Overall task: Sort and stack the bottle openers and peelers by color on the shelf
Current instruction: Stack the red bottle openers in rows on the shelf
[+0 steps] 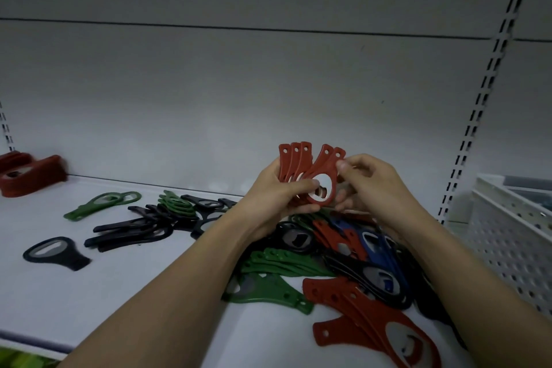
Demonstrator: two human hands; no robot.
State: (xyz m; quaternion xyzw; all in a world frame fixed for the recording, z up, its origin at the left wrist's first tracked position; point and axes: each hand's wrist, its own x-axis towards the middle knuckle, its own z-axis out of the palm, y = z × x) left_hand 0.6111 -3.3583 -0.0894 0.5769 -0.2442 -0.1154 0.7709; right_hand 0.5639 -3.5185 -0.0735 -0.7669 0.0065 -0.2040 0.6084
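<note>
**Red openers fanned in both hands, mixed heap beneath**

Nearest me, at about 5 o'clock on the shelf (89, 293), lies a loose bunch of red openers (367, 323); I make out roughly four, overlapped. Just beyond, at 6 o'clock, sit green openers (277, 278), perhaps five or six in two clumps, and the mixed heap (352, 248) of black, blue and red ones, too tangled for me to count.

Above that heap I hold the red fan (310, 176): five handle ends show at the top. My left hand (277, 197) curls round the ring ends, thumb across the front. My right hand (373, 185) pinches the rightmost handle near its hole with thumb and forefinger, the other fingers tucked behind.

I judge these light, flat and stiff: plastic bodies with a metal insert in the ring. Smooth faces will slide over each other, so a fan like this can spill. Best hold, I think, is across the wide ring end, squeezing the faces together, then tapping the handles level.

Farther off at 9 o'clock: one black opener (56, 252) alone, a black bundle (131, 230) of maybe six, a small green stack (176, 203), two green ones (104, 203). Farthest, at 10 o'clock, stands the finished red stack (30, 176). A white perforated basket (507, 242) sits at 3 o'clock.
</note>
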